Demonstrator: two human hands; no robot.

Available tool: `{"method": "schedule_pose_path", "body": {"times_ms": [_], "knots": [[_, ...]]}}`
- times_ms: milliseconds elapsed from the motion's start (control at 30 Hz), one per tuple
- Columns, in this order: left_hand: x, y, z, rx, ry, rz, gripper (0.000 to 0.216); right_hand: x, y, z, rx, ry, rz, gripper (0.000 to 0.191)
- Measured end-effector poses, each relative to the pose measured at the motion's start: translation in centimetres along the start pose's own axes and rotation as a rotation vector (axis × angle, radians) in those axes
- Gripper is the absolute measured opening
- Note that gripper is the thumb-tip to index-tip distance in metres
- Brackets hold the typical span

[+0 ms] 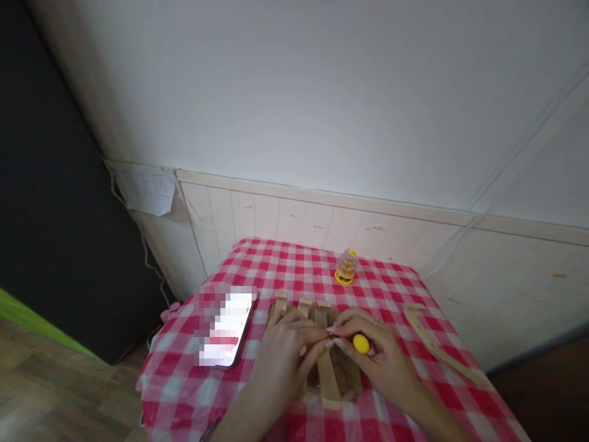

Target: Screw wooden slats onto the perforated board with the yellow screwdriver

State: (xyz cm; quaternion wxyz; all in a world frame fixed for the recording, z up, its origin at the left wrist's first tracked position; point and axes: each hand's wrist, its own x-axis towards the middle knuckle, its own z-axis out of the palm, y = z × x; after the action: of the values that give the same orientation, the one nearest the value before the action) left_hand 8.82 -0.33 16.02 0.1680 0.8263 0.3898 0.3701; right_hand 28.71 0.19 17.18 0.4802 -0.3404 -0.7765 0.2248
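My right hand (380,353) is closed around a small screwdriver, its round yellow handle end (361,344) showing between the fingers. My left hand (292,344) is closed in a pinch, its thumb and forefinger meeting the right fingertips; whatever small thing lies between them is too hidden to name. Both hands are over a brown wooden board (350,368) crossed by several pale wooden strips. One strip (327,383) runs toward me just under the fingertips. The left hand covers part of the board and the strips on that side.
Left of the board lies a lit phone (225,328), partly blurred out. A clear bit case with a yellow base (346,268) stands behind the board. A curved pale strip (437,347) rests at the right. The checked tablecloth (294,264) reaches the panelled wall.
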Motion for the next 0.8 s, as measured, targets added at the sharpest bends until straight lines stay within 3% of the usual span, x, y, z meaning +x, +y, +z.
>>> {"method": "schedule_pose_path", "body": {"times_ms": [167,400,800], "knots": [[-1.6,0.1,-0.1,0.163,0.035,-0.066,0.024,-0.6,1.8,-0.5,-0.153,-0.076,-0.027,0.013],[-3.6,-0.1,-0.1,0.238,-0.115,-0.029,0.060,-2.6,4.9,0.2,-0.475,-0.228,-0.183,0.034],[-2.0,1.4,0.0,0.167,-0.354,-0.132,0.076,-3.6,5.5,1.1,-0.561,-0.252,-0.336,0.037]]}}
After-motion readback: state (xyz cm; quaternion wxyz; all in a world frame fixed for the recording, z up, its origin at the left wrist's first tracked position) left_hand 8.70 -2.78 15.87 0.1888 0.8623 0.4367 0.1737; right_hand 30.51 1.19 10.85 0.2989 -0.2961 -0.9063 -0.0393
